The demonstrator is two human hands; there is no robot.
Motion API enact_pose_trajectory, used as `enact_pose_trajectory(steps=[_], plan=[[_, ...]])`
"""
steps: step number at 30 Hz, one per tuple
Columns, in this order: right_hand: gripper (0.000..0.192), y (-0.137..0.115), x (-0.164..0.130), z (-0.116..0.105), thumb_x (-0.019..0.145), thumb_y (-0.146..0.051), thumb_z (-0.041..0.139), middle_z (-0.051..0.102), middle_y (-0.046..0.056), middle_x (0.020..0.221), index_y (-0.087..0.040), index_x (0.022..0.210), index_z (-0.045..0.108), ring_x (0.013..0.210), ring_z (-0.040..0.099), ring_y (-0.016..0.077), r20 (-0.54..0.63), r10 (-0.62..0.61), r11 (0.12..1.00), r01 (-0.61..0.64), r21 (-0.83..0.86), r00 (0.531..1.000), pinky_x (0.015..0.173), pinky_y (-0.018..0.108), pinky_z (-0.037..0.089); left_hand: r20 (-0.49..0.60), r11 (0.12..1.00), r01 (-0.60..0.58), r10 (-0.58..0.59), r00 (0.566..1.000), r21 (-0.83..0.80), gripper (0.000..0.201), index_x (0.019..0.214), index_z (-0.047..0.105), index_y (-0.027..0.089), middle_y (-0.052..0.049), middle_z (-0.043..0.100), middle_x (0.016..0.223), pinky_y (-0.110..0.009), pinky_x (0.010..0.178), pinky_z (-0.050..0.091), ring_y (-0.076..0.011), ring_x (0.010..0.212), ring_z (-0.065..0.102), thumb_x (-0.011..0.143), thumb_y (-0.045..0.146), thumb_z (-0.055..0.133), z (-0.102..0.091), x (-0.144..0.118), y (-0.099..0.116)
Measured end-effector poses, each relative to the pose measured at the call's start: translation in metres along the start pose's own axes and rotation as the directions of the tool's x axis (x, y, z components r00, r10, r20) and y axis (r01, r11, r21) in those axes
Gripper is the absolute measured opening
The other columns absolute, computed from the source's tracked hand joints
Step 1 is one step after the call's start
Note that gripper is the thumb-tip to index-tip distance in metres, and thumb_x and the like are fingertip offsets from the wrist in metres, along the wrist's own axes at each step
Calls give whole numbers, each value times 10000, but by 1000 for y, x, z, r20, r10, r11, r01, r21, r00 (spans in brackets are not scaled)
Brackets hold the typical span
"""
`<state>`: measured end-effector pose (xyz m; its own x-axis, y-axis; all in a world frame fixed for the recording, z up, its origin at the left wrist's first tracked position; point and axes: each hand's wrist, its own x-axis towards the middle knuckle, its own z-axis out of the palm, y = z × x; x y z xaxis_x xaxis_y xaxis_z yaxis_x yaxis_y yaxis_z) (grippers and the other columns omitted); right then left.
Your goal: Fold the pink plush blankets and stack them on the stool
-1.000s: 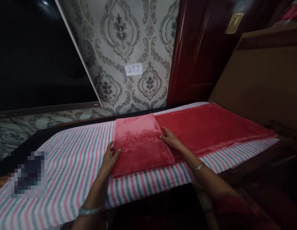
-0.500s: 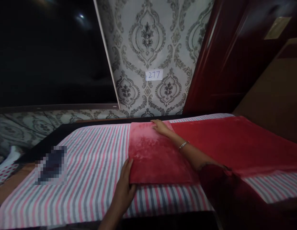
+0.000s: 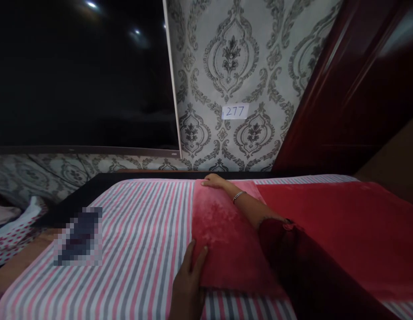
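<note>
A red plush cloth (image 3: pixel 326 222) lies on a striped sheet (image 3: pixel 136 240), its left end folded over into a lighter red panel (image 3: pixel 223 235). My left hand (image 3: pixel 188 278) grips the near left corner of that folded panel, fingers curled over its edge. Reaching across, my right hand (image 3: pixel 213 181) lies on the panel's far left corner at the back edge of the sheet, with a thin bangle on the wrist. My dark red sleeve hides part of the cloth.
A pixelated dark object (image 3: pixel 78 235) lies on the sheet at the left. Patterned wallpaper with a paper tag reading 277 (image 3: pixel 235 111) stands behind. A dark screen (image 3: pixel 76 75) fills the upper left, a dark red door (image 3: pixel 356 84) the right. Spotted fabric (image 3: pixel 16 222) lies at far left.
My right hand slid from the panel's right edge to its far left corner. My left hand stayed at the near left corner. The view shifted left and closer.
</note>
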<state>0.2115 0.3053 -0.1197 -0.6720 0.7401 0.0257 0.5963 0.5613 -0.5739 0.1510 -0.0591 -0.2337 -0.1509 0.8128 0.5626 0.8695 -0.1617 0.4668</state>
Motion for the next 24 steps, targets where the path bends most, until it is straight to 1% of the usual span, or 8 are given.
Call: enact_pose_trajectory(steps=[2,5,9,12,14,17,20,24], plan=[[236,-2,5,0,781,-360,698,572,-36,582,-178,642,641,604,540,142,7,-10,1000,10,28,1000,560,225,384,6,1000,6,-6,1000,-21,1002,1535,358,428,-30,297,1648,-385,971,571,-280,1372,512,683,-96,407,0,-3,-2],[226,-11,15,4,822,-352,626,541,-54,608,-172,685,621,595,487,120,-17,-40,997,41,67,999,556,217,354,5,998,21,-21,1000,-63,947,1539,378,395,-37,342,1627,-428,1002,562,-308,1377,503,704,-44,460,-5,-7,-7],[188,-23,27,17,836,-312,614,587,-36,680,-169,716,632,654,510,126,-48,-75,994,78,73,996,594,218,361,-66,995,26,-33,997,-101,809,1579,295,377,-41,381,1610,-496,1080,507,-318,1431,430,848,76,467,-13,-10,-16],[166,-27,28,29,793,-271,686,638,-12,715,-169,669,644,714,551,146,-61,-84,995,87,42,995,635,229,379,-62,994,52,-58,996,-93,777,1582,284,380,-37,387,1606,-520,1102,482,-325,1439,417,877,109,465,-15,-12,-19],[126,-26,26,31,803,-253,701,684,5,779,-167,714,682,763,587,155,-68,-86,996,88,22,994,669,228,399,-58,994,52,-58,997,-96,763,1573,306,391,-32,377,1611,-519,1095,486,-329,1423,439,879,121,473,-14,-12,-19],[79,-23,21,27,835,-219,698,738,23,930,-171,884,737,861,638,160,-64,-88,996,88,-4,994,727,214,429,-77,993,37,-45,996,-109,742,1561,332,399,-39,374,1610,-503,1070,503,-325,1400,470,883,131,472,-13,-10,-18],[188,-14,12,15,861,-215,688,751,28,1064,-195,1038,746,964,664,174,-50,-76,997,74,-29,996,786,208,452,-95,998,30,-36,995,-59,743,1552,356,389,-62,364,1607,-509,1046,513,-324,1388,477,874,114,486,-16,-7,-13],[243,11,-10,-7,878,-223,676,734,45,1177,-219,1111,745,1074,662,217,-55,-14,997,10,-74,998,878,244,467,-79,995,-60,66,995,73,705,1444,534,351,-70,449,1553,-563,1070,462,-332,1346,488,809,45,507,-21,1,-8]])
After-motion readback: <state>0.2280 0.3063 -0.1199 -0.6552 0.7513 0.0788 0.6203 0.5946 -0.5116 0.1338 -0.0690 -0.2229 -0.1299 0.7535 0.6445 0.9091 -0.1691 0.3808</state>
